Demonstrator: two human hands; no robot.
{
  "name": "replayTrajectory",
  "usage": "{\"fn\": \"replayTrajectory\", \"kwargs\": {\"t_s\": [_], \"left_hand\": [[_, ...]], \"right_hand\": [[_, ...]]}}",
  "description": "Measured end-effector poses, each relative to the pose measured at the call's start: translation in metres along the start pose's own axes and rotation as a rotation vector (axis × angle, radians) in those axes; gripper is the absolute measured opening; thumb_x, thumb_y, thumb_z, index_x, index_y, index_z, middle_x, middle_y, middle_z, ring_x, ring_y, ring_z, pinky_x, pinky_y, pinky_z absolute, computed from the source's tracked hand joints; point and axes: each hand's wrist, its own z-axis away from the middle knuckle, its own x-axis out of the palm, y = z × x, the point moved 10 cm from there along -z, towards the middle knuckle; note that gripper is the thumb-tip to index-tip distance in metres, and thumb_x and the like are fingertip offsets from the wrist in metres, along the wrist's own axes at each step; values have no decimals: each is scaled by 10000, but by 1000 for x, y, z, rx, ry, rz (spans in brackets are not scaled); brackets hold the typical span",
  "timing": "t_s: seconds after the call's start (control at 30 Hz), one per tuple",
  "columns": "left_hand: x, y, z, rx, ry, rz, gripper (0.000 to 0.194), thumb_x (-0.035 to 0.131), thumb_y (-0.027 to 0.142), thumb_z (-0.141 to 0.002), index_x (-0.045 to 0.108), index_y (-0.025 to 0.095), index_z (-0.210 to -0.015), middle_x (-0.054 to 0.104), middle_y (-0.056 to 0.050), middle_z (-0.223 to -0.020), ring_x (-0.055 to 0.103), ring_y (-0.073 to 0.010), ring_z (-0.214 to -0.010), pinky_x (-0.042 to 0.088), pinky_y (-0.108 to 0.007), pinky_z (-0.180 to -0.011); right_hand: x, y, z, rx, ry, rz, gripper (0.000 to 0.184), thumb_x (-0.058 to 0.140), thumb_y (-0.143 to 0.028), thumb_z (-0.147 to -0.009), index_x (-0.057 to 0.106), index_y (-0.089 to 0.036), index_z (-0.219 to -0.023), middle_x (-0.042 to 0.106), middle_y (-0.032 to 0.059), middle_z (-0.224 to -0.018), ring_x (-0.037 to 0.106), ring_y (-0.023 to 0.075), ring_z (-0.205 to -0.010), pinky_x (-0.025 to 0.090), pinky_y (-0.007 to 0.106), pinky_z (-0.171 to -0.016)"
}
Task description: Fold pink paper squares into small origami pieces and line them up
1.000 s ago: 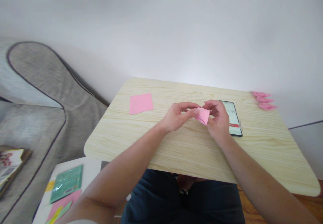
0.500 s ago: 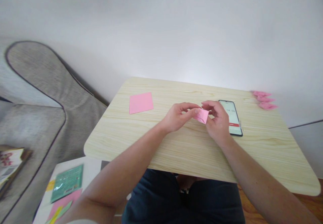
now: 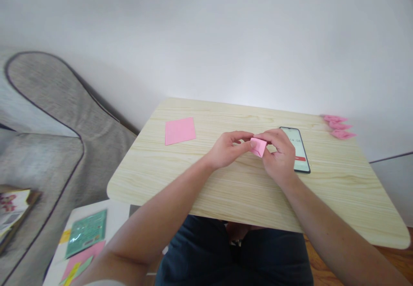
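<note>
A small folded piece of pink paper point(image 3: 259, 147) is held up over the table between both hands. My left hand point(image 3: 228, 148) pinches its left side, thumb on the near face and fingers behind. On the other side, my right hand point(image 3: 278, 152) grips the paper's right and top edges with closed fingers. Part of the paper is hidden under the fingers. Just beyond my right hand lies a phone point(image 3: 302, 165) with a timer on its screen, partly covered by the hand. A flat square of pink paper point(image 3: 180, 131) rests at the table's left.
Several folded pink paper shapes point(image 3: 342, 134) sit in a row at the right back edge of the wooden table point(image 3: 226, 195). A green packet point(image 3: 86, 233) and coloured papers lie on a white surface at lower left. A grey sofa point(image 3: 58, 105) stands left.
The fingers of my right hand have come down from a raised position onto the folded paper's top edge. My left hand stays nearly still, and the paper has tilted slightly.
</note>
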Motion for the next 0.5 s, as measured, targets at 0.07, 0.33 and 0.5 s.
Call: {"fn": "replayTrajectory", "kwargs": {"t_s": [0.07,0.33,0.5], "left_hand": [[2,-5,-1,-16,-9,100,373,780,406,-884,756,164,-1166,784,-105,-1148,729,-233,-1037,556,-365,-944],[9,-11,0,-65,-58,362,356,848,355,-830,685,158,-1078,779,-91,-990,751,-196,-928,578,-337,-869],[9,-8,0,-56,-55,364,365,860,356,-823,687,151,-1070,773,-89,-994,744,-188,-927,575,-328,-863]], "right_hand": [[-1,-2,0,-13,7,16,106,728,-219,-908,789,-269,-979,709,48,-919,668,204,-854,558,374,-755],[-2,-5,2,-48,20,61,121,730,-196,-892,776,-263,-981,706,47,-907,646,197,-819,543,364,-717],[-2,-4,2,-36,12,58,105,724,-203,-896,758,-265,-974,715,39,-896,644,197,-813,541,366,-712]]}}
